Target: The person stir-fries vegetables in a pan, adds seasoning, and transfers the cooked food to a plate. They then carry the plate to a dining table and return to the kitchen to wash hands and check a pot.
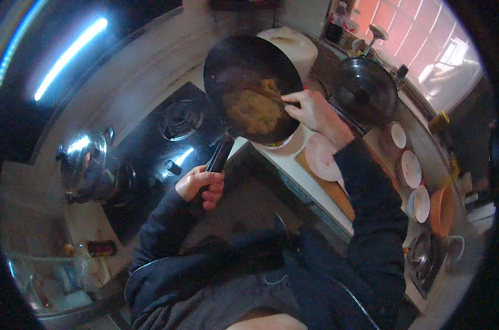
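Note:
My left hand point(202, 186) is closed around the black handle point(220, 154) of a dark frying pan point(243, 53). The pan is held up and tilted between the stove and the counter. Yellowish-brown food point(253, 111) lies in its lower part. Over the pan's right edge, my right hand point(305, 108) grips a thin brown utensil point(264, 91), seemingly wooden, whose far end reaches to the food. Blur hides the exact shape of that end. A pale round dish or bowl point(288, 150) shows partly beneath the pan.
A black gas stove point(144, 154) carries a shiny metal pot point(86, 161) at left. Behind the pan stands a whitish rounded container point(303, 49). To the right are a lidded dark wok point(363, 90), a plate point(321, 159) on a board, bowls point(411, 169), an orange basin point(442, 210) and a sink point(423, 260).

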A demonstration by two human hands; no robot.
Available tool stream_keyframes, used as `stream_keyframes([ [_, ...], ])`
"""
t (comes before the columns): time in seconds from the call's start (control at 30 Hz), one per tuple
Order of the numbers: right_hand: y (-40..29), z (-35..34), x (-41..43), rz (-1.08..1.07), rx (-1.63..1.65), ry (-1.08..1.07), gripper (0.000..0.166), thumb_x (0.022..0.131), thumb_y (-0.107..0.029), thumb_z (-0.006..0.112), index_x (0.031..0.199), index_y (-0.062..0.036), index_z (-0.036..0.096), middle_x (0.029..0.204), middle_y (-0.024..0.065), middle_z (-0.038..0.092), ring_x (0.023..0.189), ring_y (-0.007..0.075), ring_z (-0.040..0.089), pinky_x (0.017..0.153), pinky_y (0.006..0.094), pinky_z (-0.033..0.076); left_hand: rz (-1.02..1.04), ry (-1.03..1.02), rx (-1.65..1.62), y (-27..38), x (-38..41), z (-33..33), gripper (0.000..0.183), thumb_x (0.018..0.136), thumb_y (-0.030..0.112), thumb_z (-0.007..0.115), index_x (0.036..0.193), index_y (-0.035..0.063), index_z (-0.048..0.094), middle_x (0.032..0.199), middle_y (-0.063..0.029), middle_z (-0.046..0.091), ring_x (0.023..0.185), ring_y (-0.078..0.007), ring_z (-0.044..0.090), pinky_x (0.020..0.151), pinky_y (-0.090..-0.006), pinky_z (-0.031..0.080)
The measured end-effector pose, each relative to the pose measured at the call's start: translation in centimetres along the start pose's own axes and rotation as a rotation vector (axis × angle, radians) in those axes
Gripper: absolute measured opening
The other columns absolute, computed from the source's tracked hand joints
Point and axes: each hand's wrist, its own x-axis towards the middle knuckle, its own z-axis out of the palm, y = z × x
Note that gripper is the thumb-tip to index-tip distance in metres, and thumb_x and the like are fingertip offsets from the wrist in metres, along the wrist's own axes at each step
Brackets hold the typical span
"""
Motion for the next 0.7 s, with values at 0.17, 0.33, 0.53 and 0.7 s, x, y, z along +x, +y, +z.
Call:
stream_keyframes([
  [0.17, 2.0, -6.5, -3.7, 0.025, -0.214, -0.091, 0.025, 0.075, -0.018, 0.056, 0.096, -0.0064, 0.063, 0.087, 0.0173, 0.061, 0.079, 0.0319, 0.06, 0.071, 0.0371, 0.047, -0.021, 0.043, 0.047, -1.0, 1.9, 3.5, 0.011, 0.081, 0.014, 0.054, 0.079, 0.0088, 0.043, 0.061, 0.0008, 0.038, 0.044, -0.006, 0.036, 0.036, -0.0213, 0.028],
  [0.33, 8.8, -6.3, -4.9, 0.039, -0.269, 0.107, 0.025, 0.077, -0.013, 0.056, 0.099, -0.0039, 0.06, 0.092, 0.0183, 0.059, 0.082, 0.0327, 0.058, 0.072, 0.0348, 0.046, -0.082, 0.056, 0.067, -1.8, 4.4, 6.5, 0.014, 0.081, 0.014, 0.053, 0.074, 0.0096, 0.043, 0.06, 0.0018, 0.038, 0.043, -0.0056, 0.035, 0.035, -0.0208, 0.027],
  [0.53, 10.1, -10.8, -9.6, 0.163, -0.267, -0.163, 0.026, 0.076, -0.015, 0.057, 0.098, -0.0027, 0.061, 0.088, 0.0197, 0.06, 0.08, 0.0338, 0.058, 0.071, 0.0359, 0.046, -0.106, 0.115, 0.131, -2.3, 4.7, 9.3, 0.016, 0.082, 0.015, 0.054, 0.073, 0.0103, 0.041, 0.06, 0.0019, 0.038, 0.043, -0.0054, 0.035, 0.035, -0.0206, 0.028],
  [0.7, 11.4, -9.5, -9.8, 0.102, -0.435, 0.127, 0.018, 0.075, -0.015, 0.054, 0.087, -0.0041, 0.063, 0.075, 0.0171, 0.061, 0.074, 0.0331, 0.06, 0.067, 0.0405, 0.049, -0.108, 0.093, 0.175, -3.2, 6.3, 9.8, 0.014, 0.081, 0.016, 0.053, 0.075, 0.0104, 0.042, 0.06, 0.0018, 0.038, 0.044, -0.0057, 0.035, 0.035, -0.0207, 0.029],
])
